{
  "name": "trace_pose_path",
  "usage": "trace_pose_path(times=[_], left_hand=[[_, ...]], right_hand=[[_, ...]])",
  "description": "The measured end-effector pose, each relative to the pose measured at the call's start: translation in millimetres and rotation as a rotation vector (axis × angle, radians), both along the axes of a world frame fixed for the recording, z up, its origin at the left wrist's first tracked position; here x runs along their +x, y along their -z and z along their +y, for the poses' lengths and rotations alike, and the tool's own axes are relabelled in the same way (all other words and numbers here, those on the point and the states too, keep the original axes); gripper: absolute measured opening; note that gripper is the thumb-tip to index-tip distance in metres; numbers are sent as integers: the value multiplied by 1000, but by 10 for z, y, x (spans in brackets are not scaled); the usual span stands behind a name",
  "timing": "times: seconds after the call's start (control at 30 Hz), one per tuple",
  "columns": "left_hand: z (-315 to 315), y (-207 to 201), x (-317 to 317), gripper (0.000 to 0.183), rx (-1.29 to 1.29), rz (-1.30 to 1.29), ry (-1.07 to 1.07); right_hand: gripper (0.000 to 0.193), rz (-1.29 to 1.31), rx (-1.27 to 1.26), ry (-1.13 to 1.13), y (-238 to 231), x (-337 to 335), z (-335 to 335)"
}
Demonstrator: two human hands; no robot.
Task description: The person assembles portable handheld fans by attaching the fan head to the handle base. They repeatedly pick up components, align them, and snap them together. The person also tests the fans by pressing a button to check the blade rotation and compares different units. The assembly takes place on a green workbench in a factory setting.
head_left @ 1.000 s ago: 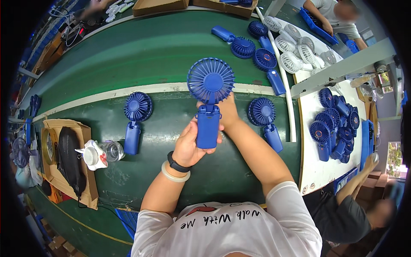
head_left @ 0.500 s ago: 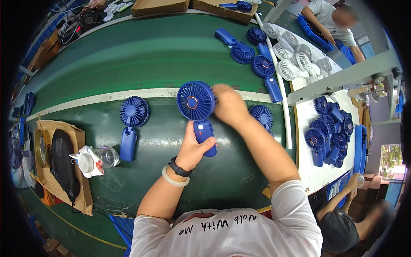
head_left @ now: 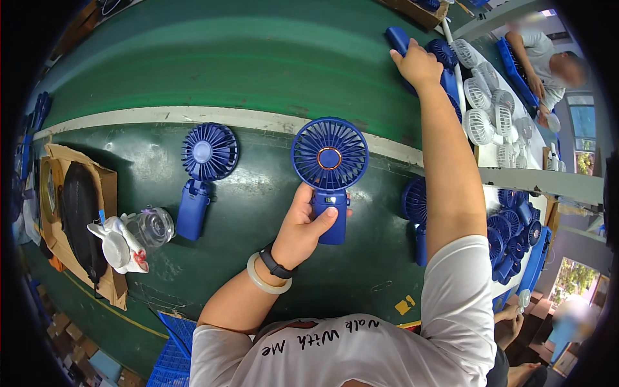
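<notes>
My left hand [head_left: 304,226] is wrapped round the handle of a blue handheld fan [head_left: 330,145], its thumb on the front below a small lit display. The fan stands upright, its round grille towards me. My right hand [head_left: 420,66] is stretched to the far right, fingers curled over another blue handheld fan [head_left: 398,39] on the green belt; the hand hides most of that fan's head. To the left on the table lies a blue fan [head_left: 209,153] with its handle towards me. One more blue fan [head_left: 416,201] lies partly behind my right forearm.
White fans [head_left: 478,126] and a pile of blue fans [head_left: 509,232] lie on the right-hand surface. At left are a clear jar [head_left: 151,227], a white figurine [head_left: 117,245] and a cardboard tray [head_left: 106,187] holding a black pouch. Other people sit at right.
My right hand has left the side of the held fan and reached far right onto a fan on the belt. The held fan now faces me more squarely. The whole view has shifted.
</notes>
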State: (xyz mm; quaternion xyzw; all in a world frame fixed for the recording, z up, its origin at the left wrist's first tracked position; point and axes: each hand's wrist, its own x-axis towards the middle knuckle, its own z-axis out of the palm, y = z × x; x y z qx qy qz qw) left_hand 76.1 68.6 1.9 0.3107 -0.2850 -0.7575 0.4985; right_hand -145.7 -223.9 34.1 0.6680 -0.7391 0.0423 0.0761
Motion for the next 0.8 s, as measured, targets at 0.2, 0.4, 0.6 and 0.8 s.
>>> trace_pose_path(times=[0.2,0.4,0.6,0.8], left_hand=[[-14,21,-31,49,-66,-36,8],[-17,60,-54,50,-91,-31,20],[-5,44,-42,48,-104,-4,20],[13,4,-54,45,-103,26,6]], right_hand=[[46,220,50,-160,-80,99,155],[49,207,102,-184,-197,41,407],[63,-142,-204,-325,-361,211,874],[68,-1274,-469,-305,-226,270,1275]])
